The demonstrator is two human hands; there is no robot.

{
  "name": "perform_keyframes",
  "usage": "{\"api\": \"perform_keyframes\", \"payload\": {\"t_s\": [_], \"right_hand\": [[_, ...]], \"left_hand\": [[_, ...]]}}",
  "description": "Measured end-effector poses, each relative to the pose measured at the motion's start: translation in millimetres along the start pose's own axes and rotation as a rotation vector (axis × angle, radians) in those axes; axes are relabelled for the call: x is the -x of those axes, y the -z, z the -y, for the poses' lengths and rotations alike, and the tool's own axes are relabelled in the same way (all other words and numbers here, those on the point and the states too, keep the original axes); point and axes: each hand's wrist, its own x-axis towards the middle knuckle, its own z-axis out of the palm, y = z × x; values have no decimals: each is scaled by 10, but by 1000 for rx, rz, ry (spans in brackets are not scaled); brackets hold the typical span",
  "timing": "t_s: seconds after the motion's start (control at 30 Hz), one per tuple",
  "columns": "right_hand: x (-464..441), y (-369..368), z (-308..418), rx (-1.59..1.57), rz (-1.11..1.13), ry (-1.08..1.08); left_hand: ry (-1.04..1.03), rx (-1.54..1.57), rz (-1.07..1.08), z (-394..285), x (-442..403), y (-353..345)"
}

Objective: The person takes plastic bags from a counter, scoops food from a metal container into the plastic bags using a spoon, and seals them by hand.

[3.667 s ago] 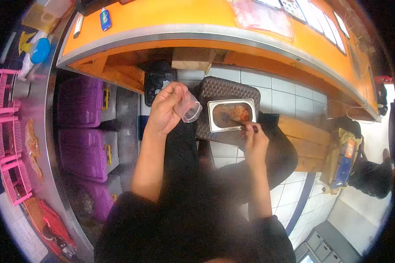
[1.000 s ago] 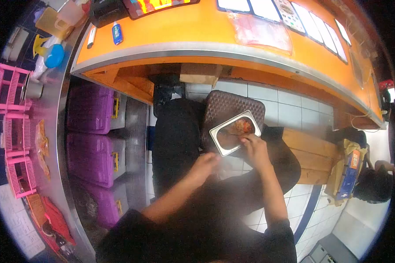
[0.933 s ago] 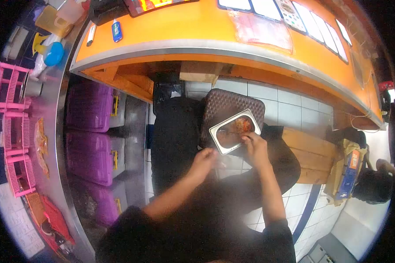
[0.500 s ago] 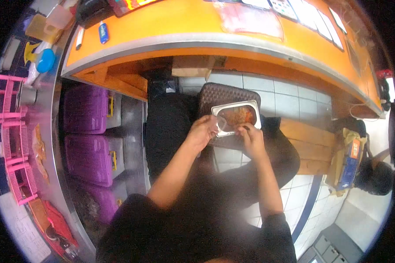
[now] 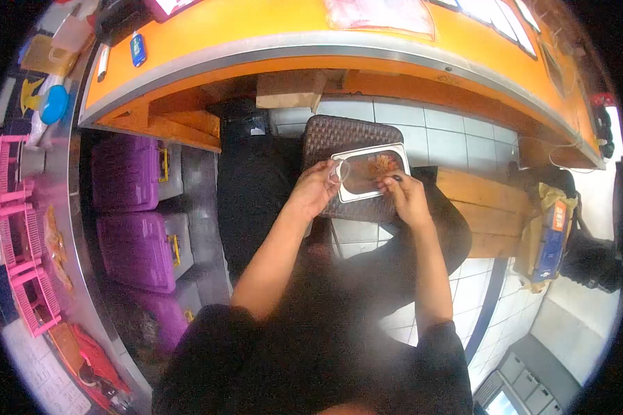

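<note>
A white-rimmed rectangular food container (image 5: 360,198) rests on a brown woven stool (image 5: 353,129) in front of me. Reddish-brown food with orange bits (image 5: 383,164) lies inside, mostly toward its right side. My left hand (image 5: 313,191) is closed on a small clear plastic cup (image 5: 342,171), held tilted over the container's left edge. At the right edge, my right hand (image 5: 412,200) is closed around a thin utensil with a dark handle end (image 5: 396,178). Its lower part is hidden or too blurred to make out.
An orange counter (image 5: 256,41) with a grey edge curves across the front. Purple-lidded bins (image 5: 126,249) are stacked on the left, beside a metal shelf with pink racks (image 5: 24,235). A wooden bench (image 5: 481,207) and a blue-orange box (image 5: 554,232) are on the right.
The view has shifted slightly. My right hand has turned and drawn a little rightward, its dark handle end now showing. The clear cup in my left hand has tilted so its rim shows.
</note>
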Motion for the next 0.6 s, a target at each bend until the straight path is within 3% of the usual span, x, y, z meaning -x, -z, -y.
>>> {"api": "perform_keyframes", "payload": {"t_s": [0.13, 0.2, 0.37, 0.47, 0.6], "right_hand": [[17, 4, -1, -114, 72, -39], [21, 35, -39, -358, -8, -105], [47, 46, -100, -416, -84, -210], [76, -1, -144, -620, -203, -286], [143, 5, -226, -781, -392, -476]], "left_hand": [[6, -7, -60, -8, -21, -57], [0, -7, -37, -23, -4, -62], [-16, -40, 4, -14, -64, -16], [-26, -92, 20, -59, 31, -101], [-262, -335, -148, -221, 360, -307]]}}
